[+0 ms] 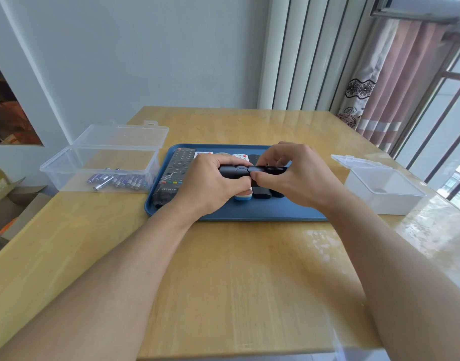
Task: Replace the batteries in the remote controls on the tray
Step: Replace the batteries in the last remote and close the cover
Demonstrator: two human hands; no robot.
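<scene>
Both hands hold a slim black remote (252,170) sideways above the blue tray (262,212). My left hand (210,183) grips its left half, and my right hand (299,173) pinches its right half with thumb and fingertips at the middle seam. On the tray lie a long black remote (175,173) at the left, a white remote (240,158) with coloured buttons, and other dark remotes (262,191), mostly hidden under my hands. Several purple-and-silver batteries (116,179) rest in a clear open box (98,157) left of the tray.
A white plastic box (385,188) with its lid open stands right of the tray. The wooden table (236,277) extends toward me. Cardboard boxes (12,201) sit on the floor at the left; curtains (385,82) and a window are at the right.
</scene>
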